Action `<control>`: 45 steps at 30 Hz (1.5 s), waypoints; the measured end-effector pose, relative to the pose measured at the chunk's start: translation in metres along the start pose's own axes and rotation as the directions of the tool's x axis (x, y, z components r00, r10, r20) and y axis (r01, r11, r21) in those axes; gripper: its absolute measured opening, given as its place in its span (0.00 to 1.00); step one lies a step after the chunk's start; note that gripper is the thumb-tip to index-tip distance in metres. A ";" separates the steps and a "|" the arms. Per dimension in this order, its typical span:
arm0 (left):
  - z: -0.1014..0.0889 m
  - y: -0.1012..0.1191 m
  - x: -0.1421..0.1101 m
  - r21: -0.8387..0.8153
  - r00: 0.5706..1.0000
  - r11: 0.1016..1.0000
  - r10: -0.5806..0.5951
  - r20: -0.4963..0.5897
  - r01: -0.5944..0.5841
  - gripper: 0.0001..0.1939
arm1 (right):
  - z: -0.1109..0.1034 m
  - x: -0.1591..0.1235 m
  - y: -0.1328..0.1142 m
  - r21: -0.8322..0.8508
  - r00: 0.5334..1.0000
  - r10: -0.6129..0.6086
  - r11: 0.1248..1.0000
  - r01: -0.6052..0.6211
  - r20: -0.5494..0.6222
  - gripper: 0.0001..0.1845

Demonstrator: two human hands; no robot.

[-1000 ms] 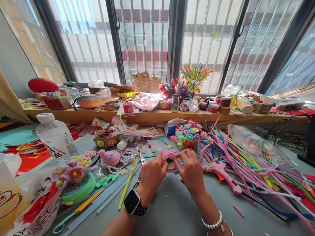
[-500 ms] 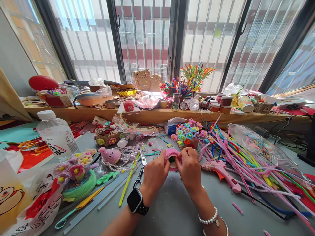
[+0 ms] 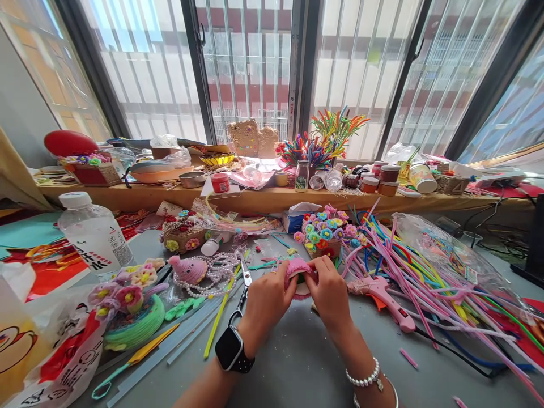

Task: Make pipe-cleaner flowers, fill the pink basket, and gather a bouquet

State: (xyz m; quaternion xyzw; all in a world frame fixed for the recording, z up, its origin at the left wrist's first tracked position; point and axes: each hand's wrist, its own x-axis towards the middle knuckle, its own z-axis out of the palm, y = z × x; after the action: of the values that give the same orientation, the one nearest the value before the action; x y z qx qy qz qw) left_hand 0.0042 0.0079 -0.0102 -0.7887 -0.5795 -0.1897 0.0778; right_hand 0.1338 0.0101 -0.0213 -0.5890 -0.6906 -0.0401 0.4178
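Between my fingertips, at the middle of the table, is a small pink fuzzy craft piece (image 3: 298, 265) with a pale inner side and a dark green spot. My left hand (image 3: 266, 297) pinches its left edge, and my right hand (image 3: 329, 294) pinches the right edge. The fingers hide much of it. A pair of scissors (image 3: 245, 276) lies just left of my left hand. To the right of my right hand rests a pink glue gun (image 3: 390, 303) with a black cord. A pink cone-shaped craft figure (image 3: 191, 270) sits among bead strings further left.
Pink and coloured pipe cleaners (image 3: 408, 266) spread over the right side. A basket of fuzzy flowers (image 3: 327, 235) stands behind my hands. At left are a plastic bottle (image 3: 96, 232), a green flower craft (image 3: 136, 328) and clear glue sticks (image 3: 170, 348). Jars line the wooden ledge (image 3: 255, 198).
The pink piece has tilted slightly between my fingers, with its top edge more folded over. Both hands keep their pinch. The view has shifted a little.
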 end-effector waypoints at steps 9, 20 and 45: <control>-0.005 -0.005 0.002 0.112 0.980 0.992 0.074 -0.184 -0.054 0.16 | -0.002 0.002 0.002 0.080 0.999 -0.011 0.997 0.007 0.053 0.09; 0.000 -0.001 0.000 -0.081 0.841 0.842 0.519 -0.150 -0.534 0.12 | -0.007 0.004 0.005 0.108 0.995 0.104 0.989 -0.103 -0.005 0.06; 0.001 0.002 -0.002 0.104 0.836 0.850 0.527 -0.151 -0.517 0.11 | -0.010 0.004 0.001 0.209 0.983 0.180 0.963 -0.168 -0.040 0.09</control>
State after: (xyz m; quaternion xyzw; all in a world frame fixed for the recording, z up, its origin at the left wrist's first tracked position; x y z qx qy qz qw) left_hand 0.0056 0.0057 -0.0122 -0.8945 -0.3390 -0.2121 0.1998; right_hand 0.1400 0.0081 -0.0131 -0.5998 -0.6242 0.0510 0.4981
